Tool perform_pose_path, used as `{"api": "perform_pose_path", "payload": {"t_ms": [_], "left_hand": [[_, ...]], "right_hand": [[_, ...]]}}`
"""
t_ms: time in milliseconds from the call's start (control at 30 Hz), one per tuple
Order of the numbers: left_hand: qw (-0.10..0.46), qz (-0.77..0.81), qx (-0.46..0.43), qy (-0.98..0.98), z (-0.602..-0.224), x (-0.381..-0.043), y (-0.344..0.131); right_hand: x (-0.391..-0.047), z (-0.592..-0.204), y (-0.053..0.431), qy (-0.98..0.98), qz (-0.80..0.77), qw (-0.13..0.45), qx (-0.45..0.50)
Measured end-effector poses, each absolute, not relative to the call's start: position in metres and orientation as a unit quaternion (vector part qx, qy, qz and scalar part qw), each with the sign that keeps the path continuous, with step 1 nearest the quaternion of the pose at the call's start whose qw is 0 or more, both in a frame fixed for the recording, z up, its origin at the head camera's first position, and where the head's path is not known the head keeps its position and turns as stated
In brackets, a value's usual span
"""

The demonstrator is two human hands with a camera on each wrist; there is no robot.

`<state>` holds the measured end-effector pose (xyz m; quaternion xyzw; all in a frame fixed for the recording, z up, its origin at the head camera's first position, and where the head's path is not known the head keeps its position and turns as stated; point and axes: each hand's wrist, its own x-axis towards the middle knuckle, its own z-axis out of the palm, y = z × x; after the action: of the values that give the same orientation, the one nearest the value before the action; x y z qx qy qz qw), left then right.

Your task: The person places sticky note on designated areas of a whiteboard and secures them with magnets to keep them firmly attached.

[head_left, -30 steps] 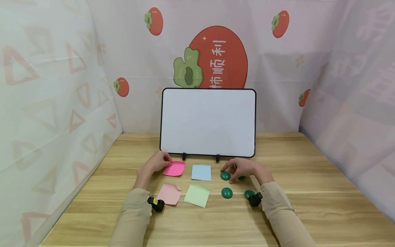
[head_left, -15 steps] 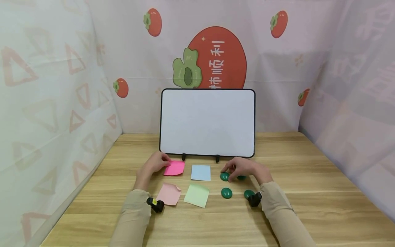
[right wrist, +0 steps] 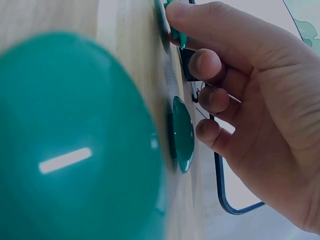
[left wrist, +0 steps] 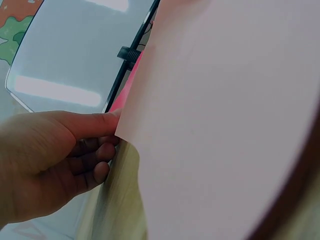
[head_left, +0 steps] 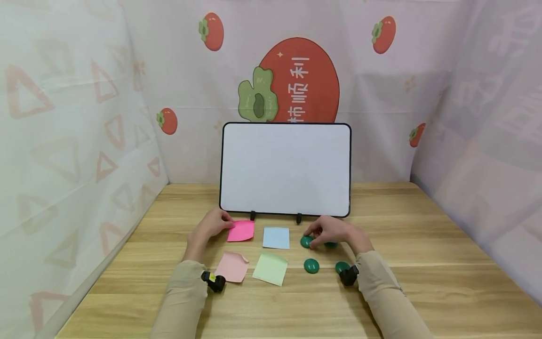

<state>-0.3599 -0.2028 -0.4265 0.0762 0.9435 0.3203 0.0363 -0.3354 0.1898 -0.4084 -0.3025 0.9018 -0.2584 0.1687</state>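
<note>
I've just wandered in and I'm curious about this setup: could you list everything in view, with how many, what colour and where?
Whiteboard: one, white with black rim, upright at the back
Supports: two, black, at its lower edge
Notes: four, bright pink, blue, pale pink, pale green, before the board
Domed discs: four, green, right of the notes
Table: one, wood-toned, beneath these
Cloth walls: three, pale with reddish prints, back and sides
Wrist cameras: two, black, one per wrist
Sleeves: two, beige, on the forearms
Left grip: one, bare, pinching the bright pink note
Right grip: one, bare, pinching the back-left disc
</note>
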Motion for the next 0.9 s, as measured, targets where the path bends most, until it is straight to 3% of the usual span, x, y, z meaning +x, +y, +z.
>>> {"api": "perform_pose_path", "payload": {"t_ms": [900], "left_hand": [[0.021, 0.333, 0.084, 0.939, -0.4213, -0.356, -0.2033]], "right_hand": [[-0.3339, -0.4085, 0.1861, 0.902, -0.262, 0.131, -0.318]]}}
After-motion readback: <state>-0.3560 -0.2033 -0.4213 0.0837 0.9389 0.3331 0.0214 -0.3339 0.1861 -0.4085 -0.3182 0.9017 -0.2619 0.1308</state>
